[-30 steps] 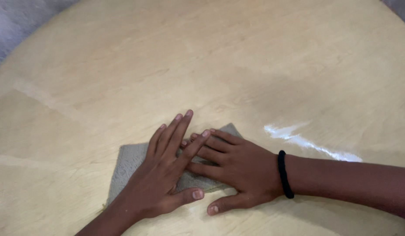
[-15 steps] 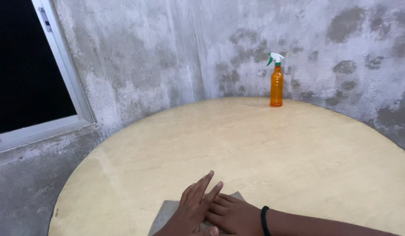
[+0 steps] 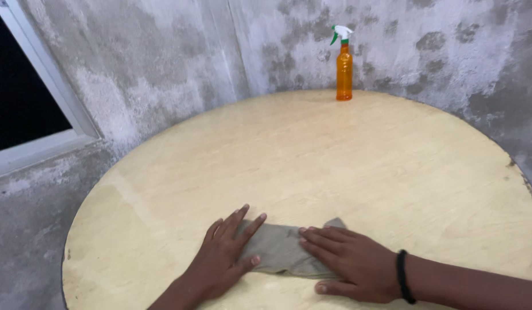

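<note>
A slim orange plastic spray bottle [image 3: 344, 64] with a white and green trigger head stands at the far edge of the round, pale wooden table [image 3: 392, 166], against a rough grey plaster wall [image 3: 162, 63]. At the near edge lies a small, soft grey-green folded cloth [image 3: 282, 251]. The left hand [image 3: 223, 259] and right hand [image 3: 349, 264] press flat on its ends, fingers outstretched, gripping nothing.

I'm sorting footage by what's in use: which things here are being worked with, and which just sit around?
In use:
grey cloth, flat on the round table
left hand and right hand, both pressing on it

Just sitting there:
orange spray bottle, at the far edge
</note>
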